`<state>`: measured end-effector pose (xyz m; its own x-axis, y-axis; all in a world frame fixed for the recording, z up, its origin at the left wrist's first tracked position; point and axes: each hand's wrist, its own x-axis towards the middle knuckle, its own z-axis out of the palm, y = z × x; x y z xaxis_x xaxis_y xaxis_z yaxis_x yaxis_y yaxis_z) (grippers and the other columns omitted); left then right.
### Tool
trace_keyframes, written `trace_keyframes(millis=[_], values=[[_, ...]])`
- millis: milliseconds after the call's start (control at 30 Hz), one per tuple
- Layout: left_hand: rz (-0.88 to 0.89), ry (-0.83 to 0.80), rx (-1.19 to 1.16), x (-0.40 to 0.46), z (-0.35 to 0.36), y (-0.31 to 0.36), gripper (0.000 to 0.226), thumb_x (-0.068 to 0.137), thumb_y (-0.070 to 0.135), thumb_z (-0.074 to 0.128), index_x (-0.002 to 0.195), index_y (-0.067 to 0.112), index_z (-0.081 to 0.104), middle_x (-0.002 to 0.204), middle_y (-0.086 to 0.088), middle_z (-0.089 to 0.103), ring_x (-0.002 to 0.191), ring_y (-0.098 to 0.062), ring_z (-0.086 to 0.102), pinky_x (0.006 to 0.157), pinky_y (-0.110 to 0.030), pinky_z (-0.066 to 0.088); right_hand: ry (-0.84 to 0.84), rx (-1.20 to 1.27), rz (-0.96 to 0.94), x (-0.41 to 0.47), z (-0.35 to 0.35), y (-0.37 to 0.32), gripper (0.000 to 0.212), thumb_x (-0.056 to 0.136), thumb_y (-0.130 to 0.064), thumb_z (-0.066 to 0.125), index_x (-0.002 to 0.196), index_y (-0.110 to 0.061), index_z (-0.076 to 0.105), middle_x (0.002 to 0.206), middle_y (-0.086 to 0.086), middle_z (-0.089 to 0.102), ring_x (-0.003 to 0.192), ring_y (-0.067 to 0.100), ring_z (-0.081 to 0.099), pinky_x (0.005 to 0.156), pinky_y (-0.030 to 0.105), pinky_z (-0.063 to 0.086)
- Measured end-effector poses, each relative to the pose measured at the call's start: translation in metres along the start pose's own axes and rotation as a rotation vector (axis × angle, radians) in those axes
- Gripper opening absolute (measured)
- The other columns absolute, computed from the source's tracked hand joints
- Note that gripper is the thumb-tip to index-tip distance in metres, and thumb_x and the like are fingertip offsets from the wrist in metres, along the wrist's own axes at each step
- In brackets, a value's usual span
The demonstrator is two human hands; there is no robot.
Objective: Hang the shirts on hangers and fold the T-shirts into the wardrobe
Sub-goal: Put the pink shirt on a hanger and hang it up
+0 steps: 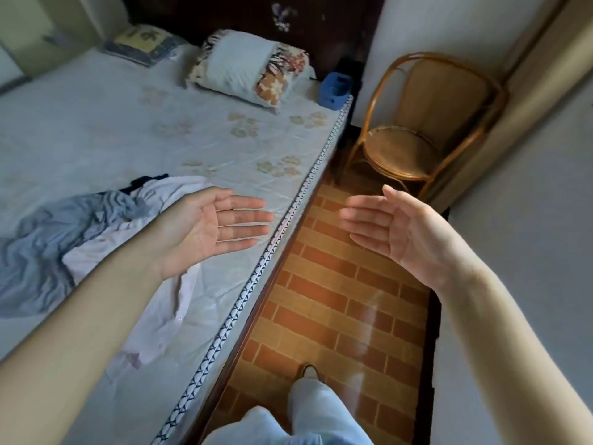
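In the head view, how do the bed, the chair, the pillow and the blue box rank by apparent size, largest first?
1. bed
2. chair
3. pillow
4. blue box

The chair and pillow look close in size, and both are far from the camera, so their order is unsure.

You face a bed with pale floral sheet, patterned pillow by its dark headboard. Brick-patterned orange floor; round-seated rattan chair in the white-walled corner.
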<state>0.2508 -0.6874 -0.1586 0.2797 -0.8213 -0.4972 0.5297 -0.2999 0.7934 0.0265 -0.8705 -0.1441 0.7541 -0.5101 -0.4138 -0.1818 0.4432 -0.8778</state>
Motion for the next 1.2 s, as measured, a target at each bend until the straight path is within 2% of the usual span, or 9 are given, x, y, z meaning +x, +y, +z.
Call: trace_keyframes(millis=[167, 333, 400, 500, 633, 733, 900, 1200], values=[[0.051, 0.188, -0.061, 0.009, 0.003, 0.01, 0.049, 0.081, 0.035, 0.049, 0.111, 0.005, 0.072, 0.116, -0.016, 0.07, 0.106, -0.028, 0.069, 0.088, -0.038, 0.056, -0.117, -0.055, 0.075, 0.059, -0.011, -0.035, 0.047, 0.105, -0.036, 0.03, 0.117, -0.007, 0.065, 0.114, 0.012, 0.072, 0.111, 0.024, 0.068, 0.1, 0.036, 0.051], [0.033, 0.329, -0.128, 0.008, -0.02, 0.002, 0.048, 0.089, 0.035, 0.045, 0.116, 0.005, 0.07, 0.119, -0.016, 0.069, 0.11, -0.03, 0.067, 0.098, -0.045, 0.051, -0.226, -0.09, 0.183, 0.113, 0.007, -0.034, 0.048, 0.106, -0.036, 0.029, 0.116, -0.007, 0.066, 0.114, 0.012, 0.072, 0.109, 0.023, 0.068, 0.107, 0.039, 0.044], [0.028, 0.386, -0.149, 0.008, -0.032, -0.001, 0.047, 0.093, 0.035, 0.04, 0.122, 0.006, 0.065, 0.119, -0.014, 0.069, 0.11, -0.028, 0.067, 0.099, -0.043, 0.048, -0.268, -0.129, 0.224, 0.136, 0.018, -0.029, 0.048, 0.107, -0.036, 0.027, 0.112, -0.01, 0.067, 0.112, 0.011, 0.073, 0.108, 0.021, 0.069, 0.108, 0.039, 0.043], [0.031, 0.463, -0.192, 0.007, -0.056, -0.004, 0.048, 0.091, 0.036, 0.041, 0.123, 0.007, 0.062, 0.118, -0.012, 0.07, 0.109, -0.026, 0.067, 0.094, -0.039, 0.053, -0.341, -0.19, 0.282, 0.173, 0.044, -0.022, 0.048, 0.107, -0.036, 0.027, 0.112, -0.01, 0.068, 0.111, 0.01, 0.074, 0.108, 0.02, 0.069, 0.107, 0.039, 0.044], [0.066, 0.535, -0.268, 0.01, -0.094, -0.002, 0.046, 0.099, 0.033, 0.035, 0.125, 0.006, 0.061, 0.119, -0.012, 0.069, 0.109, -0.026, 0.067, 0.094, -0.04, 0.051, -0.417, -0.269, 0.33, 0.222, 0.085, -0.021, 0.048, 0.106, -0.037, 0.028, 0.114, -0.009, 0.067, 0.111, 0.011, 0.074, 0.108, 0.021, 0.069, 0.101, 0.035, 0.047], [0.103, 0.575, -0.3, 0.018, -0.126, 0.008, 0.045, 0.099, 0.033, 0.034, 0.124, 0.007, 0.062, 0.118, -0.011, 0.07, 0.109, -0.026, 0.067, 0.089, -0.036, 0.057, -0.451, -0.337, 0.336, 0.26, 0.118, -0.028, 0.048, 0.106, -0.036, 0.029, 0.116, -0.008, 0.066, 0.113, 0.012, 0.073, 0.11, 0.022, 0.068, 0.099, 0.034, 0.048], [0.127, 0.636, -0.356, 0.035, -0.17, 0.023, 0.044, 0.099, 0.033, 0.035, 0.122, 0.008, 0.062, 0.117, -0.011, 0.07, 0.11, -0.025, 0.067, 0.094, -0.039, 0.048, -0.523, -0.402, 0.358, 0.315, 0.168, -0.03, 0.045, 0.105, -0.036, 0.031, 0.112, -0.009, 0.067, 0.114, 0.012, 0.073, 0.109, 0.021, 0.068, 0.1, 0.033, 0.048], [0.039, 0.748, -0.361, 0.079, -0.227, 0.026, 0.041, 0.103, 0.032, 0.034, 0.116, 0.01, 0.066, 0.113, -0.009, 0.072, 0.105, -0.024, 0.069, 0.094, -0.039, 0.05, -0.558, -0.525, 0.435, 0.4, 0.212, 0.01, 0.043, 0.106, -0.034, 0.035, 0.11, -0.009, 0.069, 0.111, 0.011, 0.074, 0.106, 0.021, 0.07, 0.104, 0.037, 0.048]])
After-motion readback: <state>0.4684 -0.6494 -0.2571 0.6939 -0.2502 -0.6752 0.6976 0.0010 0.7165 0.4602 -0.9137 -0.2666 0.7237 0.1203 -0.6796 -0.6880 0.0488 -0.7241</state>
